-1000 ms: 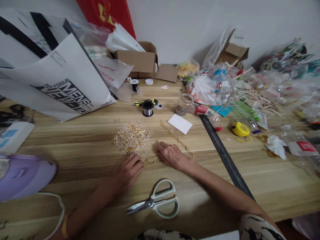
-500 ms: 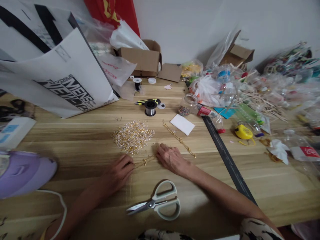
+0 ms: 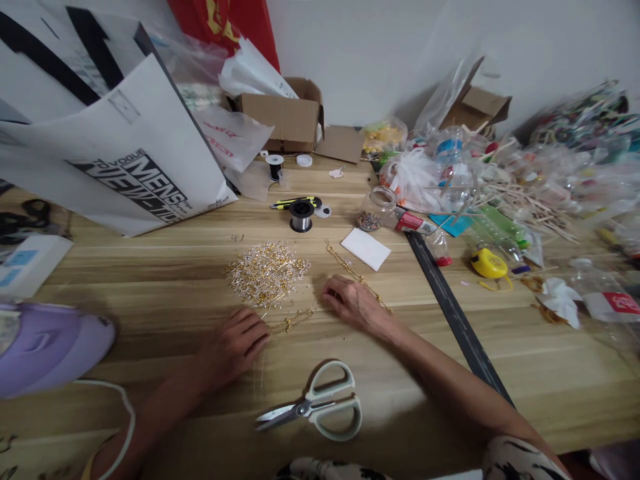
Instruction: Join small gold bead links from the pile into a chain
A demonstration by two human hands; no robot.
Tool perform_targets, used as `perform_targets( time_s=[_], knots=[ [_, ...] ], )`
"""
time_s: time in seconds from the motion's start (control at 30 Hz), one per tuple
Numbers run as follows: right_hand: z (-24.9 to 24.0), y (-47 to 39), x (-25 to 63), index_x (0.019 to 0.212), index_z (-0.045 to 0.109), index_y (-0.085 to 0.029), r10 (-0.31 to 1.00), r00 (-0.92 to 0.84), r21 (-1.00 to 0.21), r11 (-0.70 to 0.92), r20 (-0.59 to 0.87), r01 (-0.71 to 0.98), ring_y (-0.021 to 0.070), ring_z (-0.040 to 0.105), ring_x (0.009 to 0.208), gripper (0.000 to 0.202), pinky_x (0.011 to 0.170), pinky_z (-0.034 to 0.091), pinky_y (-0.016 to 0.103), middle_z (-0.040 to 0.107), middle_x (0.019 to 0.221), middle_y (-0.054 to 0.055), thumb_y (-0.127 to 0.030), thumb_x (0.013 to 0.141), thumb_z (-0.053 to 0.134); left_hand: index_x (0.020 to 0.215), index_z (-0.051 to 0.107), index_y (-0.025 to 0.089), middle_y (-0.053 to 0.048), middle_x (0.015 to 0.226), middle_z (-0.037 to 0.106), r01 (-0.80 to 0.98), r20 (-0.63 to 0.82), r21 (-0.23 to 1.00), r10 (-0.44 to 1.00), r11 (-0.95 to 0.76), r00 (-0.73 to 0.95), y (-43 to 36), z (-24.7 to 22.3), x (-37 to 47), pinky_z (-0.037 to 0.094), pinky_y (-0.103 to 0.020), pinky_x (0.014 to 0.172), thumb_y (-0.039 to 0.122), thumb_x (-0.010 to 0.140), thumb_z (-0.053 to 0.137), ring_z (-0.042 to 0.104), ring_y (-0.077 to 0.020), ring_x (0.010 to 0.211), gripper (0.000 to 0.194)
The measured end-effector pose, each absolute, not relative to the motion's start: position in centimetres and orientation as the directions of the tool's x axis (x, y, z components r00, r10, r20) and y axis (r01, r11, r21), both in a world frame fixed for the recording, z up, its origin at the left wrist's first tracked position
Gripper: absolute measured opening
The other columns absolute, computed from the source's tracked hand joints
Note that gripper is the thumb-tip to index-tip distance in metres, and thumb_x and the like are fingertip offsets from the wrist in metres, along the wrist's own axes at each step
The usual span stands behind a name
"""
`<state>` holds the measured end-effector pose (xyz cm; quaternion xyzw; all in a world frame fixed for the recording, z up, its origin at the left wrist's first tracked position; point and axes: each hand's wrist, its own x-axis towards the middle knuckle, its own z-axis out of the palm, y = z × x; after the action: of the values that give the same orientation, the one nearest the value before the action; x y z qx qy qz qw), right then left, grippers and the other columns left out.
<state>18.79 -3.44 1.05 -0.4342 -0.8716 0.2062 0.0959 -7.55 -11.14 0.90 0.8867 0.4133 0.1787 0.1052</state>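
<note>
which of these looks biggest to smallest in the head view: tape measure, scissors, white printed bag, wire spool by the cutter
1. white printed bag
2. scissors
3. tape measure
4. wire spool

The last two look fairly close, but the tape measure's case looks wider.

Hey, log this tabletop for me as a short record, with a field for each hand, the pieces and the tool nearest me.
left hand: fingers at one end of a gold chain
right hand: beside a second gold chain; contact unclear
pieces: loose pile, gold and clear or silvery
nearest tool: scissors, lying on the wooden table
</note>
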Motion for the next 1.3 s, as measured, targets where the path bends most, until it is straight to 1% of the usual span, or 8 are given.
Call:
perform_targets(
  time_s=[0.17, 0.3, 0.37, 0.47, 0.57, 0.67, 0.87, 1.3],
  knots=[
    [0.6, -3.8, 18.6, 0.089, 0.056, -0.015, 0.783, -0.62, -0.446, 0.574, 0.053, 0.687, 0.0115, 0.054, 0.071, 0.013, 0.063, 0.036, 0.021, 0.059, 0.085, 0.003, -0.023, 0.09, 0.046, 0.075, 0.059, 0.016, -0.004, 0.075, 0.059, 0.726, 0.227, 0.343, 0.802, -0.597, 0.552, -9.4, 0.7, -5.3, 0.039, -0.032, 0.076, 0.022, 0.089, 0.046, 0.049, -0.0164, 0.078, 0.02],
    [1.7, -3.6, 19.5, 0.099, 0.054, -0.017, 0.678, -0.733, -0.409, 0.683, 0.046, 0.605, 0.0133, 0.056, 0.076, 0.019, 0.064, 0.041, 0.023, 0.056, 0.095, 0.005, -0.032, 0.088, 0.051, 0.077, 0.061, 0.017, -0.004, 0.079, 0.06, 0.737, 0.16, 0.307, 0.796, -0.602, 0.584, -8.3, 0.6, -3.4, 0.039, -0.032, 0.076, 0.024, 0.088, 0.048, 0.05, -0.0173, 0.079, 0.019],
    [2.5, -3.2, 20.5, 0.107, 0.051, -0.017, 0.66, -0.75, -0.377, 0.706, 0.043, 0.599, 0.0174, 0.056, 0.083, 0.035, 0.07, 0.044, 0.027, 0.055, 0.1, 0.008, -0.042, 0.083, 0.056, 0.077, 0.061, 0.016, -0.004, 0.08, 0.06, 0.747, 0.135, 0.286, 0.797, -0.6, 0.588, -8.0, 0.7, -3.0, 0.039, -0.033, 0.076, 0.024, 0.088, 0.049, 0.051, -0.0179, 0.08, 0.018],
    [3.4, -2.9, 22.2, 0.128, 0.039, -0.014, 0.667, -0.742, -0.324, 0.719, 0.071, 0.615, 0.0266, 0.049, 0.104, 0.078, 0.086, 0.043, 0.039, 0.049, 0.114, 0.014, -0.054, 0.068, 0.068, 0.077, 0.061, 0.016, -0.004, 0.08, 0.06, 0.759, 0.113, 0.293, 0.809, -0.582, 0.577, -7.7, 0.8, -2.9, 0.039, -0.033, 0.076, 0.024, 0.088, 0.048, 0.051, -0.0181, 0.081, 0.018],
    [3.2, -3.8, 23.2, 0.14, 0.024, -0.015, 0.654, -0.752, -0.242, 0.745, 0.082, 0.621, 0.0345, 0.031, 0.126, 0.107, 0.102, 0.025, 0.053, 0.034, 0.135, 0.02, -0.067, 0.057, 0.067, 0.076, 0.061, 0.016, -0.004, 0.079, 0.06, 0.763, 0.106, 0.336, 0.827, -0.552, 0.551, -7.3, 0.8, -3.1, 0.039, -0.031, 0.073, 0.023, 0.088, 0.049, 0.051, -0.0174, 0.078, 0.018],
    [1.9, -5.4, 23.6, 0.144, 0.013, -0.013, 0.667, -0.742, -0.177, 0.74, 0.063, 0.649, 0.0365, 0.015, 0.135, 0.122, 0.105, 0.011, 0.058, 0.022, 0.144, 0.022, -0.073, 0.051, 0.065, 0.074, 0.061, 0.016, -0.003, 0.077, 0.06, 0.751, 0.128, 0.373, 0.831, -0.546, 0.541, -6.9, 0.6, -3.1, 0.039, -0.029, 0.071, 0.021, 0.088, 0.048, 0.052, -0.0163, 0.075, 0.02],
    [-0.3, -5.3, 23.2, 0.144, 0.015, -0.016, 0.73, -0.678, -0.116, 0.683, 0.09, 0.721, 0.0354, 0.011, 0.137, 0.114, 0.105, 0.006, 0.061, 0.018, 0.148, 0.021, -0.078, 0.057, 0.055, 0.073, 0.062, 0.016, -0.003, 0.075, 0.061, 0.723, 0.15, 0.403, 0.82, -0.561, 0.553, -6.4, 0.4, -3.0, 0.04, -0.029, 0.071, 0.02, 0.087, 0.049, 0.053, -0.0159, 0.074, 0.019],
    [-1.1, 1.0, 18.5, 0.144, 0.018, -0.017, 0.685, -0.714, -0.1, 0.728, 0.147, 0.678, 0.0367, 0.009, 0.137, 0.111, 0.104, 0.003, 0.063, 0.02, 0.148, 0.018, -0.084, 0.058, 0.042, 0.074, 0.062, 0.016, -0.003, 0.077, 0.061, 0.783, 0.127, 0.373, 0.864, -0.497, 0.488, -6.0, 0.1, -3.0, 0.041, -0.03, 0.073, 0.015, 0.084, 0.052, 0.054, -0.0169, 0.077, 0.014]
  ],
)
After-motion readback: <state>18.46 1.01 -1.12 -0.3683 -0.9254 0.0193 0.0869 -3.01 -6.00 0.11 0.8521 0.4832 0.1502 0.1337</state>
